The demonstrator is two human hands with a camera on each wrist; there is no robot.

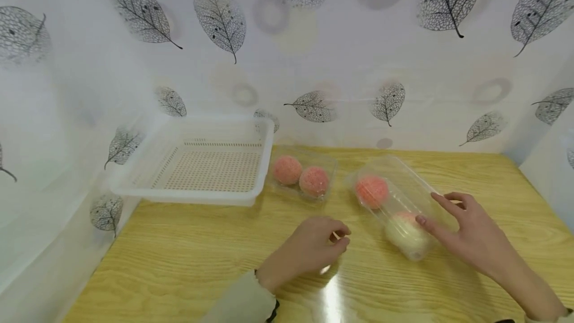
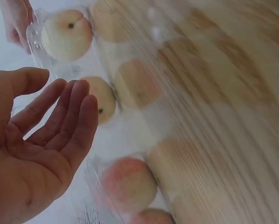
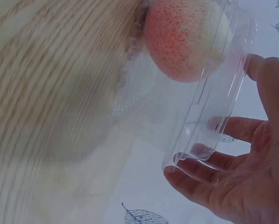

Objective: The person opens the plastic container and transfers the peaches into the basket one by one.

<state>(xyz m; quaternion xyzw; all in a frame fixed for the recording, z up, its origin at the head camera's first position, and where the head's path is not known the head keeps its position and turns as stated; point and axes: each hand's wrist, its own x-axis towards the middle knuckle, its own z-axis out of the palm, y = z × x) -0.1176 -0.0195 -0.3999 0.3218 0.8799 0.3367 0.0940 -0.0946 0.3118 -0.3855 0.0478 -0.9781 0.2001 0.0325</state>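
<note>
A clear plastic box (image 1: 376, 163) sits at right on the table, with a reddish peach (image 1: 371, 191) and a pale peach (image 1: 405, 231) inside. My right hand (image 1: 471, 233) holds this box by its right side, thumb and fingers spread along the plastic. In the right wrist view, some fingertips (image 3: 202, 150) show through the clear wall. My left hand (image 1: 309, 244) hovers over the table left of the box, fingers loosely bent, holding nothing. Behind it stands another clear box (image 1: 329, 163) with two pink peaches (image 1: 287, 170).
At the back left, a white perforated plastic basket (image 1: 260, 173) stands beside the smaller box. The wood-grain table (image 1: 188, 258) has a leaf-patterned sheet (image 1: 269, 79) hanging behind it and at its sides.
</note>
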